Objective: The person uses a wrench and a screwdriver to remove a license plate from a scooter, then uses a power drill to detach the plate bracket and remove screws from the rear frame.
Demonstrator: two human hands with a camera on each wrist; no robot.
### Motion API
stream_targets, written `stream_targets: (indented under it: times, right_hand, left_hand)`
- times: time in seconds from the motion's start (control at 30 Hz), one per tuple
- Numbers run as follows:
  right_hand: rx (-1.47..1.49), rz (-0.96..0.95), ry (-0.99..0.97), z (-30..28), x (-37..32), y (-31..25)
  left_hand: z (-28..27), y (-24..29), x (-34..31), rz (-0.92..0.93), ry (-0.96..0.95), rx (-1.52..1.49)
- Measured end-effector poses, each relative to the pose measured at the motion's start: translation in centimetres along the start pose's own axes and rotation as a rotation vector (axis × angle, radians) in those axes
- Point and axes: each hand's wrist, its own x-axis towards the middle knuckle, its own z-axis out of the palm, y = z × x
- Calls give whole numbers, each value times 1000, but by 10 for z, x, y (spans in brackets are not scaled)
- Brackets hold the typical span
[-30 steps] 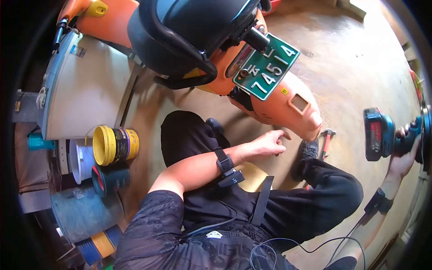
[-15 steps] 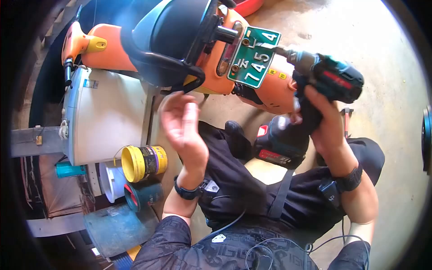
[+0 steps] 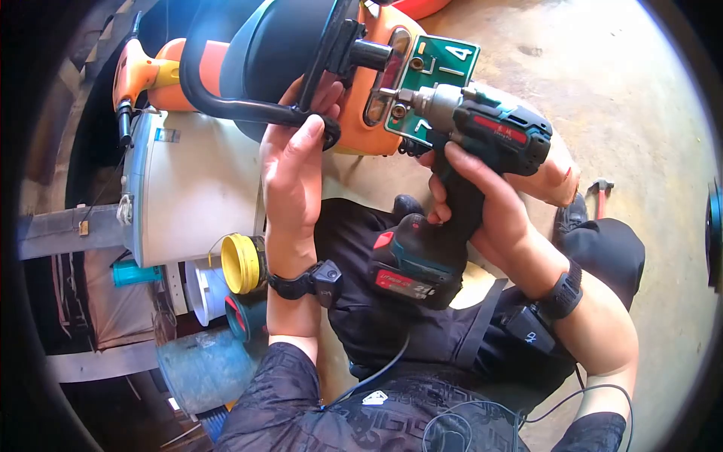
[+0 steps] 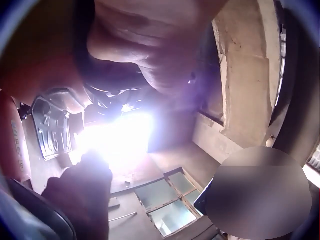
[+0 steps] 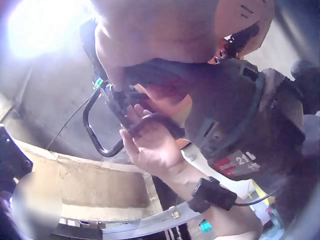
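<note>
My right hand (image 3: 493, 200) grips the handle of a teal and black cordless impact wrench (image 3: 501, 132), index finger near the trigger. The wrench points left, its bit (image 3: 392, 93) overlapping the tail light (image 3: 379, 102) and the edge of the green license plate (image 3: 443, 60). Two bolts show on the plate, one close beside the bit. My left hand (image 3: 290, 162) holds the end of the black grab rail (image 3: 248, 111) behind the seat, thumb in front and fingers behind it. In the right wrist view the rail (image 5: 89, 120) crosses that left hand (image 5: 157, 147).
The orange scooter (image 3: 369, 124) stands ahead, its black seat (image 3: 282, 56) above my left hand. A hammer (image 3: 601, 197) lies on the floor at right. On the left are a white cabinet-like box (image 3: 199, 188), a yellow bucket (image 3: 241, 264) and a blue drum (image 3: 203, 369).
The wrench came from the far right to the plate, then shifted left toward the tail light. My left hand rose from near the rear fender and took hold of the grab rail.
</note>
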Motion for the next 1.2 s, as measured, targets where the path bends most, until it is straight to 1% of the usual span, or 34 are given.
stream_targets:
  times: [0.07, 0.1, 0.13, 0.2, 0.23, 0.37, 0.5, 0.57, 0.6, 0.67, 0.73, 0.9, 0.97, 1.2]
  right_hand:
    - [177, 70, 40, 6, 4, -2]
    - [199, 84, 27, 6, 8, -2]
    - [202, 90, 22, 6, 11, -1]
    - [209, 96, -37, 7, 17, -1]
    - [218, 98, -42, 8, 18, -2]
    - [199, 123, -52, 15, 21, -2]
    - [197, 133, -72, 13, 23, 1]
    - [292, 152, -112, 12, 23, 2]
    - [292, 153, -112, 12, 23, 2]
    - [343, 188, -60, 12, 22, 2]
    - [349, 192, -62, 10, 24, 2]
    - [357, 195, -84, 9, 25, 0]
    - [330, 166, -111, 9, 24, 1]
    - [331, 175, -119, 9, 24, 0]
  left_hand:
    - [1, 6, 8, -54, -78, -77]
    - [6, 6, 9, -65, -1, -86]
    - [7, 3, 10, -66, 5, -80]
    - [6, -5, 11, -53, 81, 108]
    - [5, -6, 13, -49, 83, 29]
    - [8, -5, 11, -75, 80, 47]
    - [5, -6, 9, -64, 37, 55]
    - [3, -6, 9, -68, 30, 49]
    - [2, -5, 10, -73, 0, 40]
    - [-1, -5, 10, -79, -30, 31]
    - [-4, -7, 11, -72, -51, 34]
    - [-3, -9, 10, -71, -43, 22]
    - [-5, -9, 10, -67, -44, 21]
    - [-5, -9, 10, -64, -47, 26]
